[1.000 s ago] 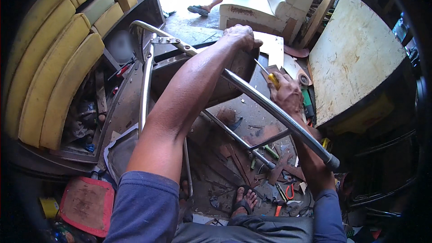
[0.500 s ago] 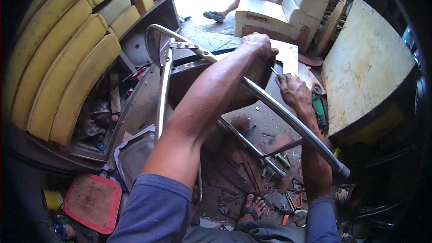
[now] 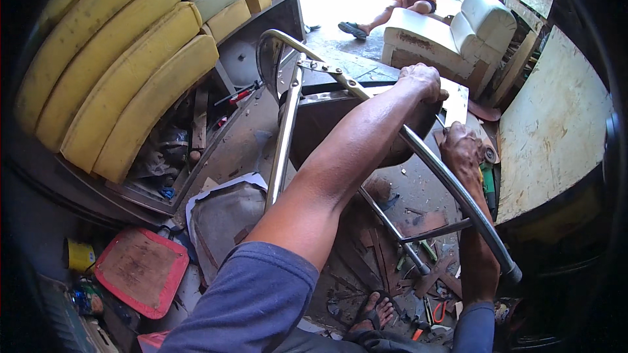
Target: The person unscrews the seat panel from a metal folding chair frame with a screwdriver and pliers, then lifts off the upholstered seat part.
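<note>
Metal chair (image 3: 285, 137), 1: bright bent tubing, lying tilted before the person, over the floor; its long axis slants from the curved back end, far left, to the grey-capped leg end (image 3: 512, 273), near right. Seat (image 3: 327, 124), 1: dark panel with a rounded corner, set between the tubes. Bracket (image 3: 318, 67), 1: flat riveted metal, near the back end. Left hand (image 3: 422, 83): closed, fingers folded over the seat's far right edge, thumb jutting right. Right hand (image 3: 464, 150): closed in a fist around a slim tool (image 3: 441, 121), metal shaft angled up-left to the seat edge, handle hidden; I cannot tell whether the tip touches. Surroundings: cushions (image 3: 140, 91), yellow, long, curved, stacked at left; armchair (image 3: 418, 33), white, blocky, scuffed, beyond; board (image 3: 556, 124), pale, flat, stained, at right; pad (image 3: 142, 271), brown, red-rimmed, lower left; scraps (image 3: 418, 223), brown, flat, scattered below.
</note>
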Tool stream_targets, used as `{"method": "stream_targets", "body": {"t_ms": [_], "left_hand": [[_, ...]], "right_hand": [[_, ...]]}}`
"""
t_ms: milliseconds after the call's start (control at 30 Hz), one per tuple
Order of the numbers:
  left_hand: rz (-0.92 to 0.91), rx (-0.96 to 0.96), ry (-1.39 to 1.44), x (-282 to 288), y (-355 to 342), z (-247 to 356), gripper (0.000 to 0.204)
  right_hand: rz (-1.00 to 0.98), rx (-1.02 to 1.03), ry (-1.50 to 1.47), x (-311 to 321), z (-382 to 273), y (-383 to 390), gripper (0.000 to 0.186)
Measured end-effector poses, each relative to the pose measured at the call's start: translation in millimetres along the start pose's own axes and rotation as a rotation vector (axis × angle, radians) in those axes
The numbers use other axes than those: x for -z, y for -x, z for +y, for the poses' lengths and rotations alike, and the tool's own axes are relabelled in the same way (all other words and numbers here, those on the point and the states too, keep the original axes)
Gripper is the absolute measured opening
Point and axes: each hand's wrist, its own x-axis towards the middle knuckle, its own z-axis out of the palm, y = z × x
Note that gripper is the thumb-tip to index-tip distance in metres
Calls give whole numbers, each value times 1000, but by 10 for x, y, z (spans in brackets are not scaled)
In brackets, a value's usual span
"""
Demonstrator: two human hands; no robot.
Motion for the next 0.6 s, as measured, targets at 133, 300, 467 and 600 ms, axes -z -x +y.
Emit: {"method": "stream_targets", "body": {"t_ms": [133, 300, 467, 600], "left_hand": [[4, 36, -24, 19, 83, -73, 54], [20, 18, -8, 11, 77, -38, 55], [27, 10, -37, -8, 29, -160, 57], [71, -74, -76, -88, -140, 196, 59]], "right_hand": [[-313, -61, -616, -249, 149, -212, 29], [-353, 54, -536, -78, 227, -263, 23], [-74, 25, -301, -122, -20, -107, 29], [-163, -71, -303, -234, 355, -310, 30]]}}
